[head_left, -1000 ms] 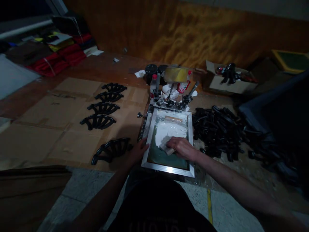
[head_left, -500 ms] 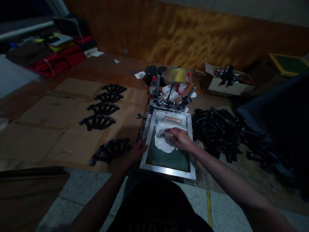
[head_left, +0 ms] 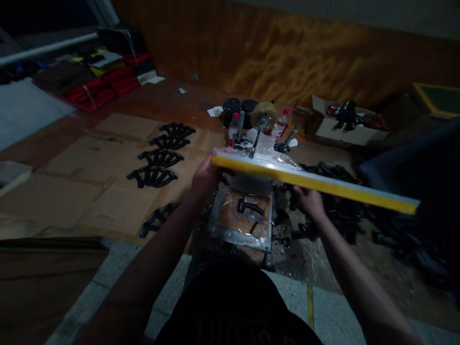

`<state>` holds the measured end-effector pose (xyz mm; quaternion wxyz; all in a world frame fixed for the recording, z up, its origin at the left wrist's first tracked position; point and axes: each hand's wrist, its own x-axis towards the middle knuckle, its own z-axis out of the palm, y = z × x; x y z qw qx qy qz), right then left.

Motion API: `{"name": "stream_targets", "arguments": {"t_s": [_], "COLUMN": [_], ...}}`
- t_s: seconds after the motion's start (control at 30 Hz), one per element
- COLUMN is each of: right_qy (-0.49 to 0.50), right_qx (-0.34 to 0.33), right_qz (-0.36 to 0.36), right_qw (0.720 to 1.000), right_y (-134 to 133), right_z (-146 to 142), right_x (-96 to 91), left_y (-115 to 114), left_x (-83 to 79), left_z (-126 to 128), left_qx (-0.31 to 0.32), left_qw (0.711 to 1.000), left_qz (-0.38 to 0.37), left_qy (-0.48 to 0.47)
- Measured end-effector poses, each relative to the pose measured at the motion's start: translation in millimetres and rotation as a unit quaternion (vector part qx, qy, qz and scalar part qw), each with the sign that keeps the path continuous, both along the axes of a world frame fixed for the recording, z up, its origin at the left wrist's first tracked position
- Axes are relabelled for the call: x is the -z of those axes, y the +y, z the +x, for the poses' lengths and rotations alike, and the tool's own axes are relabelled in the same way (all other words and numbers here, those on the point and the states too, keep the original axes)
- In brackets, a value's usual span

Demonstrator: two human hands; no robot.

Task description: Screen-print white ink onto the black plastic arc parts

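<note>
A screen-printing frame [head_left: 316, 179] is raised and seen almost edge-on, its yellow edge slanting down to the right. My left hand [head_left: 206, 178] is closed around its left end. Under the long edge is my right hand [head_left: 312, 202], near the heap of black handles [head_left: 334, 211]; its fingers are partly hidden, so what they hold does not show. Below the frame, a single curved black handle [head_left: 253, 207] lies on the brown surface of the printing base [head_left: 230, 223].
Rows of black handles [head_left: 153, 176] lie on cardboard [head_left: 68, 196] at left. Behind the frame stand red-capped bottles [head_left: 281, 123], a tape roll [head_left: 264, 115] and dark jars [head_left: 232, 109]. An open carton [head_left: 347, 129] stands at back right, and folded red cloth [head_left: 89, 91] at back left.
The frame, earlier lying flat with white ink on its mesh, has been lifted, baring the base and handle. My left hand has moved up with it; my right hand has left the ink and moved right.
</note>
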<state>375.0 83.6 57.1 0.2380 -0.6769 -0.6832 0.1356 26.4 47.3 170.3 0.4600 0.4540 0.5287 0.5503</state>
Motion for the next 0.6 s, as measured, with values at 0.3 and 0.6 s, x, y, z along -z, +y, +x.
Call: {"name": "stream_targets", "arguments": {"t_s": [0.3, 0.6], "right_qy": [-0.184, -0.118], "right_qx": [-0.168, -0.392], "right_qz": [-0.115, -0.038], "right_qw": [0.962, 0.912], "right_y": [-61, -105], "right_z": [-113, -239], "right_x": [18.2, 7.3], "left_y": [-65, -132], "left_x": [74.5, 149.1], "left_z": [28, 1], "left_qx": [0.061, -0.161], "left_qw": [0.980, 0.952], "left_qz": [-0.190, -0.259], "left_qy": [-0.012, -0.025]}}
